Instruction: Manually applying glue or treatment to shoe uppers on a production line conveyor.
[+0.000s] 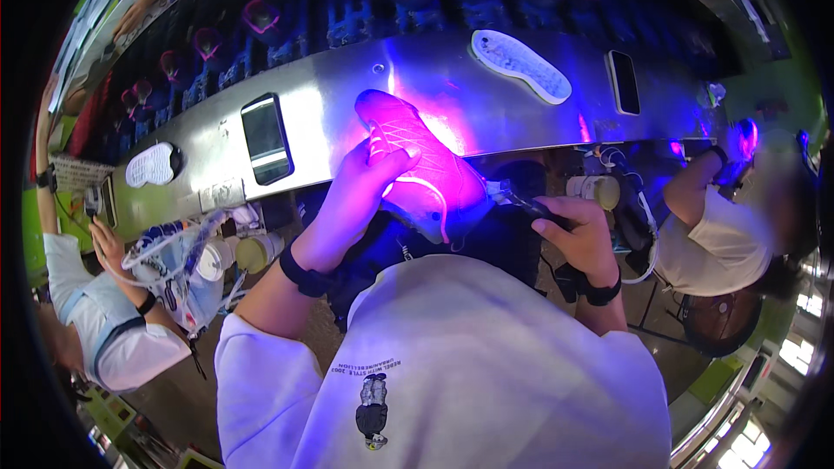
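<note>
A shoe upper (431, 161), lit bright pink by purple light, lies tilted at the front edge of the metal bench, its toe pointing away from me. My left hand (358, 184) is closed on it, with the thumb pressed across the laced side. My right hand (577, 234) grips the dark handle of a brush (526, 201). The pale tip of the brush is at the right side of the shoe, near the heel; whether it touches I cannot tell. The shoe hides most of my left fingers.
On the metal bench (326, 91) lie a phone (267, 141), another phone (623, 82), a white shoe sole (519, 67) and another sole (151, 165). Behind runs a dark rack with several shoes. Pots (599, 192) hang below the bench. Co-workers sit on both sides.
</note>
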Demonstrator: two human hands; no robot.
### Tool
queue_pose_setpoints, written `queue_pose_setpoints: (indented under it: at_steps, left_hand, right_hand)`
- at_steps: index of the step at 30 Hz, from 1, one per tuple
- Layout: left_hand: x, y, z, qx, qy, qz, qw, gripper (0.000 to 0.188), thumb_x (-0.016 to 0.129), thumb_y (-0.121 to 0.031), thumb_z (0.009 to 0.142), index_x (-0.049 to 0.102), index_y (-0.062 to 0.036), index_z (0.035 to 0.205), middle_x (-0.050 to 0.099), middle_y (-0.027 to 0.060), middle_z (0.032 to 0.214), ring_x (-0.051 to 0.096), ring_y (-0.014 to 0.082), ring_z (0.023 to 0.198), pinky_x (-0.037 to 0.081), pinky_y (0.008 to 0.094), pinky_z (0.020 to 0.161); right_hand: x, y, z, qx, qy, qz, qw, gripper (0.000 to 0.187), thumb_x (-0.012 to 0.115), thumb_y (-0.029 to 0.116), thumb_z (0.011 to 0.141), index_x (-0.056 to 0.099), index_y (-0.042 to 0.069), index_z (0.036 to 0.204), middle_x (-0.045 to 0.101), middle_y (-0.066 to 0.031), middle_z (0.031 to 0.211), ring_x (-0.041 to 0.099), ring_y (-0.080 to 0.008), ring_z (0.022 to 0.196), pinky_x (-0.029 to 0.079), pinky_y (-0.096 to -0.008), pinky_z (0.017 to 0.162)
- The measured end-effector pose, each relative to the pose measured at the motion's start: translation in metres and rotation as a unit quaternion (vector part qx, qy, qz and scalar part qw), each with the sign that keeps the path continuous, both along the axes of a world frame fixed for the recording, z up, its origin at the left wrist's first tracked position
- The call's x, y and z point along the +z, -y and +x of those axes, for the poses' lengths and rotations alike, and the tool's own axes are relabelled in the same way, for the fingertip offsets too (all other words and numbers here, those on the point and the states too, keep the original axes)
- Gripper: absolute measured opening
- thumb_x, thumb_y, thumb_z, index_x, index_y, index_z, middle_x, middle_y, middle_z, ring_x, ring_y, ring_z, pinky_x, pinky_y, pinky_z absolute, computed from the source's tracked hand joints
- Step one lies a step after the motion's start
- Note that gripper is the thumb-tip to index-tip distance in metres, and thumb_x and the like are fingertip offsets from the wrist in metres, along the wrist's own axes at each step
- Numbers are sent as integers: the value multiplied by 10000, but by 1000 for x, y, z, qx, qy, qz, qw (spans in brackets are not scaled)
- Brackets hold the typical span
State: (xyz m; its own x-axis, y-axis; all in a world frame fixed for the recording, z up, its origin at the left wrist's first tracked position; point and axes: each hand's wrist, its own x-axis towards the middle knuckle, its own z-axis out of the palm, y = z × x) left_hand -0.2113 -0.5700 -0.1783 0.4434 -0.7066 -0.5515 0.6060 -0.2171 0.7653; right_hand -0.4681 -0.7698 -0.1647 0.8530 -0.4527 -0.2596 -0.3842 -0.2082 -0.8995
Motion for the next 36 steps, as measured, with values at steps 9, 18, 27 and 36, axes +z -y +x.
queue_pose_setpoints:
  at_steps: [9, 18, 27, 36]
  left_hand:
    - [29, -6, -9, 32, -242, -2, 970, 500, 557, -394, 1027, 496, -54, 1388, 667, 128, 1232, 692, 225, 1101, 617, 379, 868]
    - [10, -37, -12, 85, -515, -104, 846, 522, 575, -399, 1003, 496, -54, 1387, 644, 202, 1200, 686, 352, 1046, 654, 366, 782]
    - [-6, -48, -16, 102, -753, -150, 632, 774, 554, -584, 965, 374, -71, 1515, 543, 354, 1197, 663, 329, 869, 626, 301, 662]
    - [-9, -62, -11, 39, -590, -219, 776, 627, 516, -494, 988, 512, -6, 1382, 633, 292, 1171, 712, 352, 862, 640, 383, 661]
  right_hand:
    - [36, 35, 35, 93, 65, -178, 978, 367, 817, 83, 775, 756, 81, 1136, 594, -70, 695, 529, -175, 566, 408, -298, 549]
    - [52, 31, 70, 129, 77, -229, 962, 375, 810, 67, 788, 754, 95, 1158, 571, -54, 690, 490, -143, 547, 397, -287, 537]
    - [18, 4, 83, 88, 57, -125, 987, 364, 794, -18, 768, 749, 6, 1127, 676, -54, 809, 628, -135, 719, 475, -266, 665]
    - [-30, -27, 60, 56, 94, -95, 989, 419, 818, 62, 797, 728, 47, 1206, 685, -63, 845, 602, -139, 665, 491, -273, 644]
